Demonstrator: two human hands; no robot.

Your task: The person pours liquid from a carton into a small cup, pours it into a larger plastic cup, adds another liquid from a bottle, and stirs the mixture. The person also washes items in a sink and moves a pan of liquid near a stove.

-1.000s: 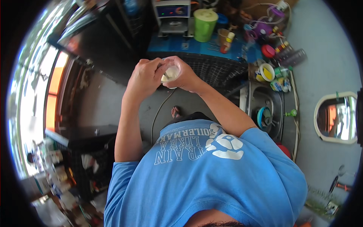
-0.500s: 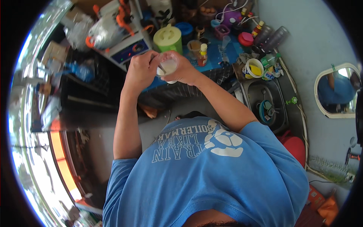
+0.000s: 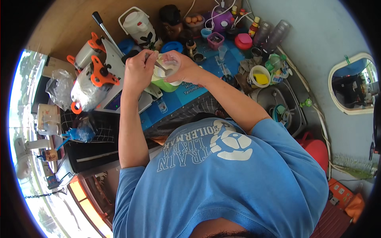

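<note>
The clear plastic cup (image 3: pixel 170 65) is tilted, its mouth facing up toward the camera, above a green container (image 3: pixel 168 84). A thin spoon (image 3: pixel 160 65) slants from the left hand (image 3: pixel 139 71) down into the cup. The surface (image 3: pixel 190 95) has a blue cover and is crowded with bottles; a sink (image 3: pixel 278 107) is at the right. The right hand (image 3: pixel 186 70) fingers are wrapped around the cup's side; the left fingers are pinched together on the spoon handle.
</note>
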